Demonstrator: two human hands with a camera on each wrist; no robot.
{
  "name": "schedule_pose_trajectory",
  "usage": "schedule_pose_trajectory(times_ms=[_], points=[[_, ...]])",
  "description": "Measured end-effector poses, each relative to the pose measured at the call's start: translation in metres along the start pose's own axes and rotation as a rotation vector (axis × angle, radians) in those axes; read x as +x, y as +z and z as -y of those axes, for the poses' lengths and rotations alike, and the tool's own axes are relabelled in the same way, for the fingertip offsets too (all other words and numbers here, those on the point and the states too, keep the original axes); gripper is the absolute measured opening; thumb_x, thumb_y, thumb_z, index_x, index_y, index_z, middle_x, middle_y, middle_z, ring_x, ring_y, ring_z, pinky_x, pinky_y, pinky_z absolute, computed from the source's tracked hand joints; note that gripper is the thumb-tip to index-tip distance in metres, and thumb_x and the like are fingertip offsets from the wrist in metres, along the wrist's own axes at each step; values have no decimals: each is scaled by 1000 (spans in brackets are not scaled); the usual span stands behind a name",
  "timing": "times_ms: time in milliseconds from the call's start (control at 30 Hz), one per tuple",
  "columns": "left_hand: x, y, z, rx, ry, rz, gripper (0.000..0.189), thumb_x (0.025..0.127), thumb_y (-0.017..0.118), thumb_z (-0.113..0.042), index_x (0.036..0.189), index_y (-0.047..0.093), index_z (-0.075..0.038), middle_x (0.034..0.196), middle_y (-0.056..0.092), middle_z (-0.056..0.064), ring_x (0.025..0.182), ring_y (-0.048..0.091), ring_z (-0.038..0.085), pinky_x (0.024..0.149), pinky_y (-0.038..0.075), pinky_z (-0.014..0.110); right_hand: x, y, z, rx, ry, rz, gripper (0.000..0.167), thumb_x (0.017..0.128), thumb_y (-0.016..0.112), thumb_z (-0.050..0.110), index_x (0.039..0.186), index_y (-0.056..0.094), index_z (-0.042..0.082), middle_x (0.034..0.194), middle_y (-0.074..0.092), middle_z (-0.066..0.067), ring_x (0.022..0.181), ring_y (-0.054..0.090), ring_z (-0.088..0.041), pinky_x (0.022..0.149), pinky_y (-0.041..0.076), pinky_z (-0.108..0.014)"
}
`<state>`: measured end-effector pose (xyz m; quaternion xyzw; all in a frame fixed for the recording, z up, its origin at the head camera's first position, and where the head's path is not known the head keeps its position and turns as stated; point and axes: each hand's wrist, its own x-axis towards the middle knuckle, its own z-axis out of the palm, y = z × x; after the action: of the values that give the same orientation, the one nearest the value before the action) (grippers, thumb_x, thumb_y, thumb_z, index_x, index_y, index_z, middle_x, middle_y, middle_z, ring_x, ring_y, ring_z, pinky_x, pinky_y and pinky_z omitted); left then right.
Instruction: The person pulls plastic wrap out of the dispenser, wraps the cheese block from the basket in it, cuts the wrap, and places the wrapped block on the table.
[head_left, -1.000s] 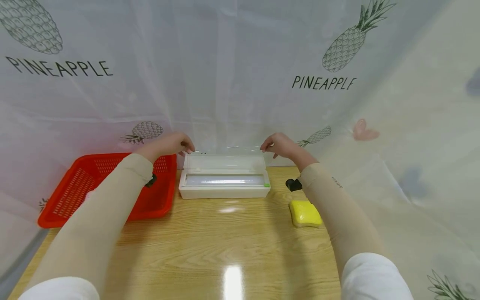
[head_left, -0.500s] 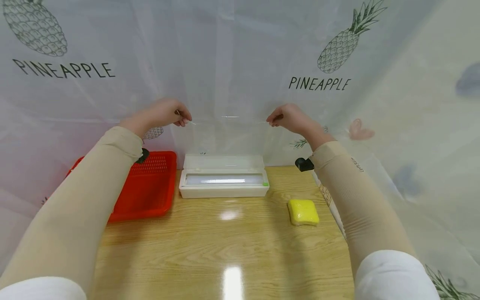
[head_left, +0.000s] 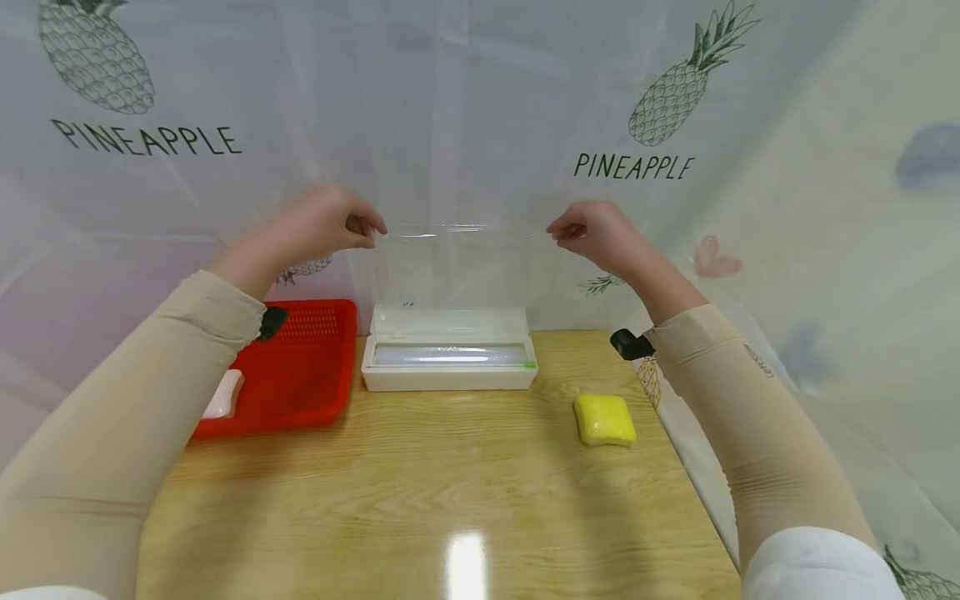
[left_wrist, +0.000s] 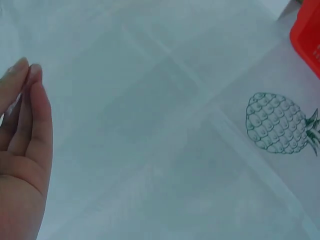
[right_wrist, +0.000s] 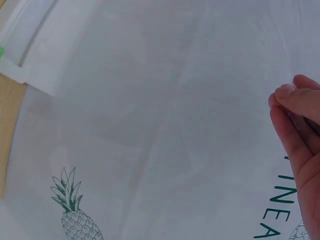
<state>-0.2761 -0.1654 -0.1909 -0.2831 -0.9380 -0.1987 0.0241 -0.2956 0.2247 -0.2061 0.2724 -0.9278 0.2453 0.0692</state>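
A thin, clear sheet of cling film is stretched between my hands, high above its dispenser. My left hand pinches the sheet's left corner between thumb and fingertips. At the right corner, my right hand grips it in the same manner. Below stands the white cling film dispenser, its lid raised and a film roll visible inside. The sheet seems to run down to the dispenser, though it is hard to trace. Both wrist views show each hand with thumb and fingertips together.
A red plastic basket is left of the dispenser, with a pale item partly hidden by my sleeve. On the wooden table, a yellow sponge-like block lies at right. A pineapple-print curtain hangs directly behind.
Both hands have risen from the dispenser's lid, drawing the film upward. They have also spread slightly further apart. The dispenser and the yellow block stay in place.
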Motion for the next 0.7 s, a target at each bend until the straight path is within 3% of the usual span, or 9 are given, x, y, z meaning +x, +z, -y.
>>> schedule_pose_trajectory(times_ms=[167,300,467,600,700], points=[[-19,8,-5,-30,48,-69,24,86,71,3,109,65,-1,85,67,9,81,63,25,76,54,42,-18,0,6,26,21,-5,17,88,68,-5,104,68,1,99,66,-12,90,62,-24,81,52,-38],[-35,13,-8,-31,43,-108,21,83,74,5,103,69,3,82,68,10,78,65,27,75,54,43,-29,0,7,48,32,0,18,86,72,-2,101,64,2,92,65,-9,82,61,-21,74,51,-33],[-52,18,-14,23,30,-78,14,83,74,2,97,76,0,87,69,10,80,63,27,73,54,41,-44,-5,6,59,14,83,25,87,72,2,111,70,2,88,64,-7,77,61,-21,66,50,-27],[-67,21,-19,83,41,-69,11,82,76,-2,92,78,-6,86,69,5,81,61,24,74,54,41,-58,-8,3,54,-35,154,13,89,71,7,102,75,6,89,64,-4,79,62,-19,67,50,-28],[-80,24,-20,107,35,-80,9,81,78,-4,87,79,-11,84,69,0,81,60,22,75,53,40,-68,-6,-3,66,-54,141,8,90,70,7,94,76,11,91,64,-1,82,61,-15,73,50,-26]])
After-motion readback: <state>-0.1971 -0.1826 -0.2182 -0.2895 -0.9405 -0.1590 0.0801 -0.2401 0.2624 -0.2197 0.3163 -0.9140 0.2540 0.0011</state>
